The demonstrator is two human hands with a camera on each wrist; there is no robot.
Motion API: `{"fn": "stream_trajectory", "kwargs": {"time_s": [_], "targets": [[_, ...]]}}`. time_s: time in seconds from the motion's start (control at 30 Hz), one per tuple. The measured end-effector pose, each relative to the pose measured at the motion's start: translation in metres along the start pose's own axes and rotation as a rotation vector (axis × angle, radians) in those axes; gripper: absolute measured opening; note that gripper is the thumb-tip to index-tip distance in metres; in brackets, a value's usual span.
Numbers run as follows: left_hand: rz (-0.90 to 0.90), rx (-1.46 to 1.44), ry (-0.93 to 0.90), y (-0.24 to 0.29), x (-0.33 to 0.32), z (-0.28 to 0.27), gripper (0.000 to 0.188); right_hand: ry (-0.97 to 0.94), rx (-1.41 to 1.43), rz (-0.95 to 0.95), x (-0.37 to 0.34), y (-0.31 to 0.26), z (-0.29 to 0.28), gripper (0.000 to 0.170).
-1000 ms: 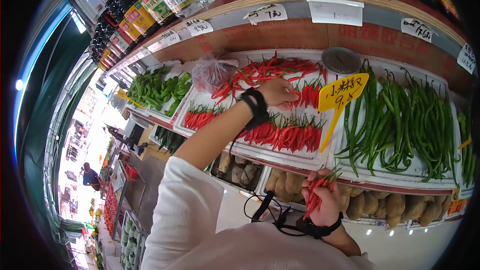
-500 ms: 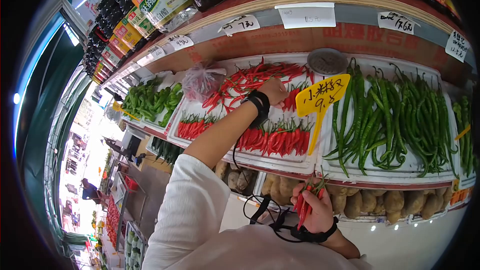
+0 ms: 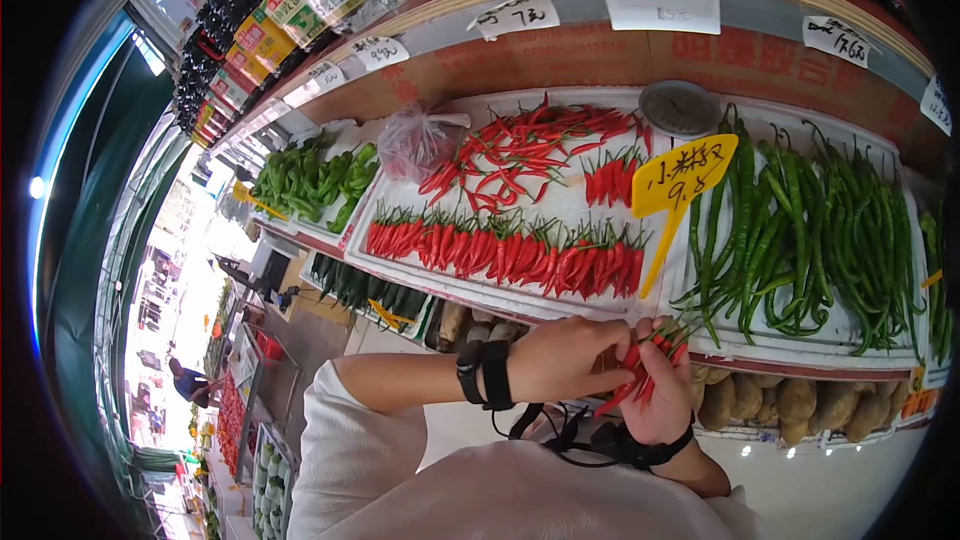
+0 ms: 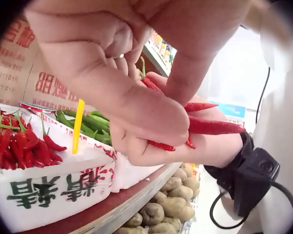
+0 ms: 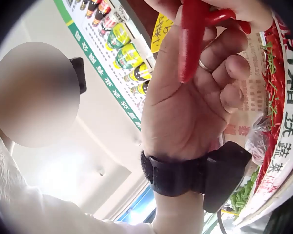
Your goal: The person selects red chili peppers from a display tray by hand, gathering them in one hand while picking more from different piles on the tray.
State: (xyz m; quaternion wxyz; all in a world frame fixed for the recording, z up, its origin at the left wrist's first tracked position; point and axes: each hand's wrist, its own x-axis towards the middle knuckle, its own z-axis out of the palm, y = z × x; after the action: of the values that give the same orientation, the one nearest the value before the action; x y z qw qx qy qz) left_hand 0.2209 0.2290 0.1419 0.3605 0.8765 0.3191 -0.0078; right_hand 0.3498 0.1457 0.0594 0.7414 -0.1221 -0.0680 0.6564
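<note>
Our hands are together near the bench's front edge (image 4: 97, 209): the right hand (image 3: 660, 402) is curled round a bunch of red chillies (image 4: 212, 126), and the left hand (image 3: 560, 360) pinches at that bunch with thumb and fingertip. Which pod sits in the pinch is partly hidden. To work this well, we should loosen the right hand only enough to slide a pod among the others, handle by the stems where we can, point all the stems one way, and never squeeze the thin skins.

As for room, the bunch sits outside the white tray (image 3: 560, 202), so a dropped pod would likely land by the potatoes (image 3: 795, 408) or on the floor (image 3: 790, 490). Inside the tray, bare white space between the neat row of chillies (image 3: 500, 252) and the loose pile (image 3: 545, 130) leaves us somewhere to reach. The yellow price sign (image 3: 690, 175) stands beside that space, so we had better pass clear of it.
</note>
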Motion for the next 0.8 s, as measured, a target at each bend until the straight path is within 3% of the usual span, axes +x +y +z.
{"fn": "stream_trajectory", "kwargs": {"time_s": [0.1, 0.2, 0.23, 0.3, 0.33, 0.43, 0.57, 0.63, 0.73, 0.8], "targets": [[0.085, -0.195, 0.107, -0.010, 0.000, 0.002, 0.023, 0.074, -0.027, -0.037, 0.001, 0.001, 0.004, 0.022], [0.053, -0.296, 0.043, -0.010, 0.000, -0.022, 0.018, 0.076, 0.005, -0.059, 0.001, 0.001, 0.004, 0.022], [0.132, -0.261, 0.078, -0.016, 0.004, -0.035, 0.016, 0.060, 0.020, -0.063, 0.002, 0.001, 0.003, 0.022], [-0.043, -0.698, 0.060, -0.030, 0.022, -0.065, 0.016, -0.005, 0.059, -0.004, 0.000, 0.001, 0.001, 0.022], [-0.108, -0.546, 0.093, -0.039, 0.034, -0.085, 0.016, -0.038, 0.077, 0.024, -0.002, 0.001, 0.000, 0.022], [-0.242, -0.559, 0.195, -0.080, 0.079, -0.117, 0.019, -0.068, 0.056, 0.089, -0.007, 0.000, 0.000, 0.020], [-0.400, -0.489, 0.115, -0.130, 0.136, -0.131, 0.018, -0.021, 0.006, 0.123, -0.014, 0.001, -0.008, 0.017], [-0.448, -0.469, 0.154, -0.141, 0.154, -0.129, 0.024, -0.019, 0.010, 0.135, -0.018, 0.003, -0.015, 0.016], [-0.475, -0.103, 0.143, -0.133, 0.166, -0.129, 0.025, -0.005, 0.039, 0.163, -0.021, 0.002, -0.016, 0.014], [-0.446, -0.165, 0.118, -0.138, 0.170, -0.125, 0.025, 0.009, 0.067, 0.177, -0.023, 0.002, -0.022, 0.013]]}}
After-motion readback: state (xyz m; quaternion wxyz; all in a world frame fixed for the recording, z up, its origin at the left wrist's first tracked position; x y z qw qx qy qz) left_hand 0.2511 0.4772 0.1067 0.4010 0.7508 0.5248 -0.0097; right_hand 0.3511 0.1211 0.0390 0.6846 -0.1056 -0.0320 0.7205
